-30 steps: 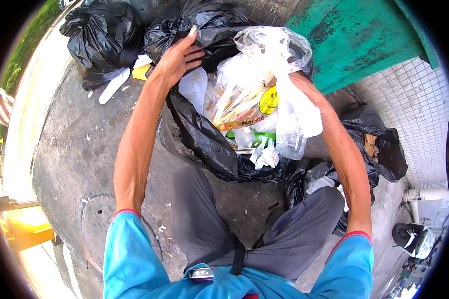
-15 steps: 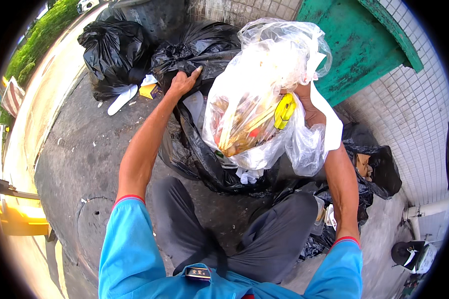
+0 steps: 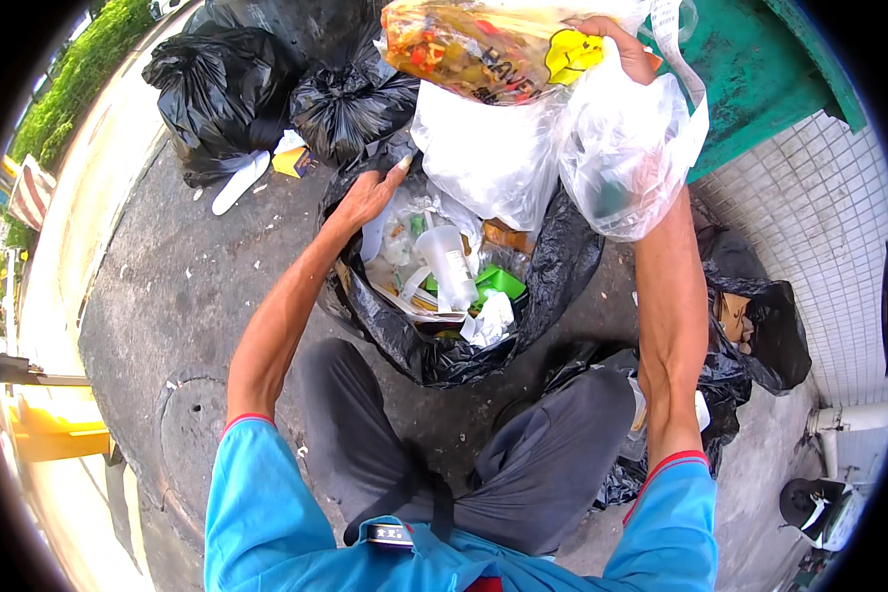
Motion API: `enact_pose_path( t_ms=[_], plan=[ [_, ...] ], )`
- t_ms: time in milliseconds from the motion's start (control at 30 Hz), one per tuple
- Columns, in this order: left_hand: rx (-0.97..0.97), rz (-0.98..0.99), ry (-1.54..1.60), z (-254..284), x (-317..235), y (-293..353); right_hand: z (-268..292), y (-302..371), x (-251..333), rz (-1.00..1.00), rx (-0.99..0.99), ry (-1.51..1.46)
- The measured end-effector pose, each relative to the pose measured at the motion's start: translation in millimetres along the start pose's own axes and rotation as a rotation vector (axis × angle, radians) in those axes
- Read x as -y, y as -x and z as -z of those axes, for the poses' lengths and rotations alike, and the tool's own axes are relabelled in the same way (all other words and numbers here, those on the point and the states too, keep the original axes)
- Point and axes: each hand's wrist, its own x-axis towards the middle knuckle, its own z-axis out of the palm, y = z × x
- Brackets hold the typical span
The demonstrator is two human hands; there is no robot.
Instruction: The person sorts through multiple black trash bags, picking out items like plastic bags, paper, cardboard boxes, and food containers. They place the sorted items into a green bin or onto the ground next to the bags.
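Note:
An open black garbage bag (image 3: 567, 261) stands on the ground ahead of my knees. My left hand (image 3: 367, 197) grips its left rim. Inside lie a translucent plastic cup (image 3: 446, 264), a green piece of packaging (image 3: 500, 283) and crumpled white tissue (image 3: 488, 322). Above the far rim, my right hand (image 3: 622, 44) is closed around a clear plastic bag of food scraps (image 3: 464, 49) with a yellow wrapper or label (image 3: 572, 56). White plastic (image 3: 488, 148) and a bunched clear bag (image 3: 622, 148) hang below it. A white paper strip (image 3: 699, 109) dangles beside my right wrist.
Tied black garbage bags (image 3: 222, 94) stand at the far left, near a white shoe-sole-shaped piece (image 3: 240, 185) and a small yellow box (image 3: 291, 161). A green container (image 3: 750, 79) stands far right against a tiled wall (image 3: 789, 197). Another open black bag (image 3: 775, 340) holds cardboard.
My right hand has lifted the food-scrap bag up and away from me, uncovering the garbage bag's mouth. My left hand stays by the rim, slightly nearer to me.

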Motion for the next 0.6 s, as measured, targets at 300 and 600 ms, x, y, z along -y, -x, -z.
enact_pose_path(
  t_ms=[300,600],
  plan=[
    [0.341,-0.057,0.52,-103.8,-93.7,38.9,-30.6,-9.0,-35.7,0.125,-0.236,-0.095],
    [0.091,-0.632,-0.062,-219.8,-27.8,103.1,-58.0,14.2,-23.7,0.089,-0.281,-0.009]
  ],
)
